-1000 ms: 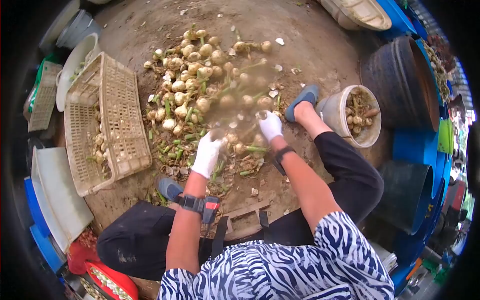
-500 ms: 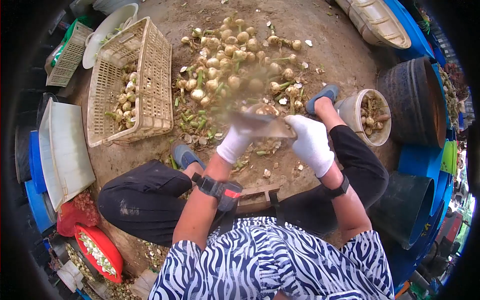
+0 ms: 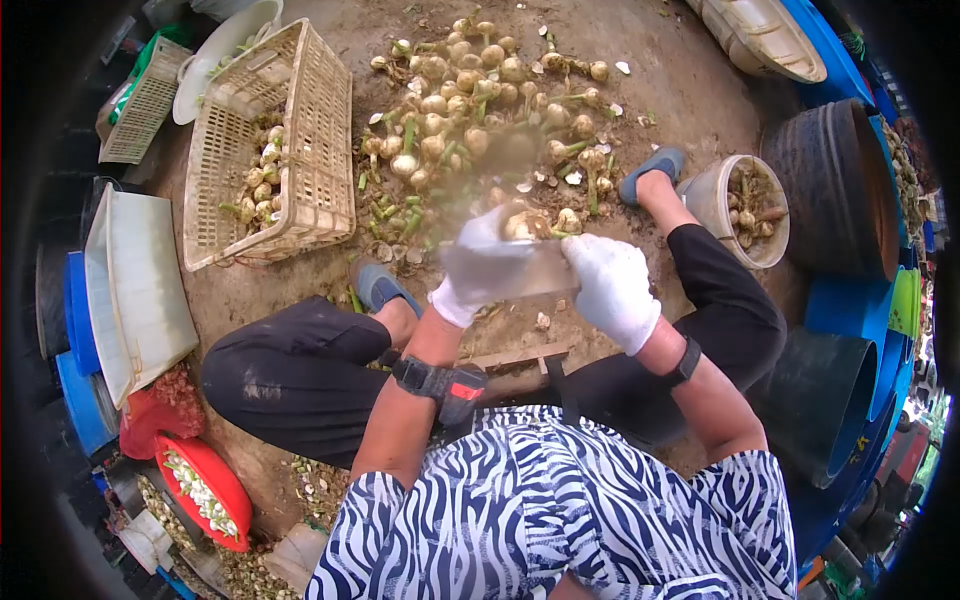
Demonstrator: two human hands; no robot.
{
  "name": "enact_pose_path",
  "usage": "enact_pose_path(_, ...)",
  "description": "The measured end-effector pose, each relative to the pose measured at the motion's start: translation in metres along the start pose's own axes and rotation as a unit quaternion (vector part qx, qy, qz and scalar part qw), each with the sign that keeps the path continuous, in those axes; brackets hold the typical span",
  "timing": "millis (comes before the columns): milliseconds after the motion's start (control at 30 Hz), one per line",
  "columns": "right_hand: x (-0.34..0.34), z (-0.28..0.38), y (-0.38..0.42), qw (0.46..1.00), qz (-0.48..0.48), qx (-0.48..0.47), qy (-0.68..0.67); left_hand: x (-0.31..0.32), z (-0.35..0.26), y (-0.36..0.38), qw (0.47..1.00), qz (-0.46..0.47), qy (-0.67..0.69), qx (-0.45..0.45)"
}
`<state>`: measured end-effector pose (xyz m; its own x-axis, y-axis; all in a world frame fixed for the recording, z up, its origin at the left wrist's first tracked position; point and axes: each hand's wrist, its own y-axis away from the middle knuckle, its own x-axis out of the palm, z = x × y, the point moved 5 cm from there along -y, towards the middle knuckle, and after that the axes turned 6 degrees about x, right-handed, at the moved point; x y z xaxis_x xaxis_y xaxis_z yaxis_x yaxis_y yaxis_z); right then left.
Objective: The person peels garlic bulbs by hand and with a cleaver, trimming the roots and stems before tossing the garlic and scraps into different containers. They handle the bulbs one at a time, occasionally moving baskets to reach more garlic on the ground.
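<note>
My right hand (image 3: 612,285), in a white glove, is closed round the handle end of a broad-bladed knife (image 3: 535,272). The metal blade reaches leftward across my left hand and is blurred. My left hand (image 3: 472,250), also gloved in white, is partly covered by the blade. Its fingers close on a garlic bulb (image 3: 524,224) that shows just above the blade's edge. Beyond both hands, a heap of garlic bulbs (image 3: 462,95) with short green stems lies on the dirt floor. Cut green stems (image 3: 403,222) are scattered left of my left hand.
A beige plastic crate (image 3: 322,130) with some bulbs leans at the left. On the right stand a white bucket (image 3: 712,212) holding bulbs or roots and a dark barrel (image 3: 830,190). A red basin (image 3: 235,510) of white pieces sits lower left. My legs frame the work area.
The view has tilted slightly, shifting the surroundings upward. Both hands, the knife and the bulb sit a little lower against the heap, and more of the bulb shows above the blade.
</note>
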<state>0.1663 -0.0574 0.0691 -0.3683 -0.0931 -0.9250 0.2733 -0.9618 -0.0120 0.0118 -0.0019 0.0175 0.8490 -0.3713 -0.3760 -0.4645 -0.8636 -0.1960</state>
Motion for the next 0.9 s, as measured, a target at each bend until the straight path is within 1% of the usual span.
enact_pose_path(33,0.006,-0.009,0.001,1.000,-0.021,0.007,-0.002,-0.001,-0.004,0.005,0.998,-0.020,0.016,0.065)
enact_pose_path(67,0.011,-0.017,0.003,0.999,-0.041,0.015,-0.004,0.000,-0.001,0.006,0.998,-0.025,0.026,0.047)
enact_pose_path(100,0.018,-0.021,0.004,0.999,-0.038,0.018,-0.006,0.002,0.003,0.009,0.998,-0.031,0.036,0.028)
enact_pose_path(133,0.020,-0.023,0.006,0.998,-0.063,0.008,-0.009,0.003,0.002,0.010,0.999,-0.028,0.037,0.024)
enact_pose_path(167,0.021,-0.024,0.006,0.996,-0.089,-0.003,-0.012,0.002,0.000,0.010,0.999,-0.036,-0.009,0.037)
enact_pose_path(200,0.025,-0.030,0.006,0.998,-0.059,0.018,-0.016,0.001,-0.003,0.013,0.996,-0.043,-0.055,0.048)
enact_pose_path(233,0.027,-0.047,0.006,0.994,-0.095,0.045,0.012,-0.004,-0.005,0.016,0.998,-0.027,-0.019,-0.045)
enact_pose_path(267,0.036,-0.092,0.004,0.988,-0.071,0.132,0.042,-0.009,-0.023,0.020,0.999,-0.030,0.008,-0.032)
enact_pose_path(300,0.020,-0.107,0.004,0.982,-0.047,0.175,0.043,-0.015,-0.037,0.024,0.999,-0.034,0.034,-0.018)
enact_pose_path(333,0.009,-0.101,-0.005,0.983,-0.055,0.172,0.038,-0.016,-0.040,0.023,0.999,0.000,-0.004,-0.044)
enact_pose_path(367,0.001,-0.092,-0.003,0.982,-0.058,0.177,0.033,-0.015,-0.038,0.026,0.999,-0.002,-0.005,-0.053)
enact_pose_path(400,-0.003,-0.071,0.003,0.986,-0.077,0.145,-0.008,-0.012,-0.032,0.025,0.994,0.008,-0.028,-0.101)
enact_pose_path(433,-0.013,-0.051,-0.005,0.987,-0.113,0.106,-0.039,-0.011,-0.025,0.012,0.990,0.010,-0.054,-0.130)
enact_pose_path(467,-0.019,-0.035,-0.007,0.986,-0.086,0.128,-0.064,-0.008,-0.019,0.009,0.995,-0.033,-0.026,-0.092)
enact_pose_path(500,-0.013,-0.035,-0.006,0.980,-0.102,0.131,-0.106,-0.005,-0.007,0.003,0.991,-0.012,-0.004,-0.134)
enact_pose_path(533,-0.007,-0.043,-0.002,0.972,-0.093,0.156,-0.151,-0.004,0.001,0.006,0.971,-0.048,0.172,-0.162)
enact_pose_path(567,0.001,-0.048,-0.002,0.960,-0.085,0.174,-0.200,-0.005,0.006,0.006,0.920,-0.083,0.338,-0.182)
enact_pose_path(600,0.008,-0.051,-0.003,0.962,-0.085,0.166,-0.200,-0.004,0.006,0.008,0.882,-0.071,0.429,-0.179)
enact_pose_path(633,0.022,-0.058,0.001,0.940,-0.043,0.211,-0.264,-0.004,0.013,0.009,0.883,-0.076,0.427,-0.178)
enact_pose_path(667,0.032,-0.063,0.003,0.911,-0.002,0.256,-0.324,-0.001,0.025,0.012,0.881,-0.079,0.422,-0.200)
enact_pose_path(700,0.036,-0.062,0.003,0.910,-0.002,0.256,-0.325,0.003,0.036,0.014,0.878,-0.079,0.417,-0.222)
enact_pose_path(733,0.039,-0.057,0.000,0.911,0.007,0.240,-0.337,0.008,0.032,0.015,0.849,-0.088,0.469,-0.227)
enact_pose_path(767,0.043,-0.056,-0.002,0.911,0.016,0.222,-0.348,0.012,0.033,0.012,0.849,-0.087,0.469,-0.226)
enact_pose_path(800,0.060,-0.065,-0.004,0.925,0.005,0.207,-0.319,0.013,0.033,0.009,0.847,-0.110,0.473,-0.217)
enact_pose_path(833,0.065,-0.068,-0.006,0.925,0.005,0.207,-0.320,0.005,0.063,0.015,0.820,-0.159,0.516,-0.188)
enact_pose_path(867,0.080,-0.070,-0.003,0.888,0.122,0.255,-0.361,-0.002,0.094,0.021,0.790,-0.204,0.557,-0.155)
enact_pose_path(900,0.093,-0.074,0.000,0.837,0.234,0.300,-0.394,-0.031,0.076,0.010,0.732,-0.232,0.631,-0.113)
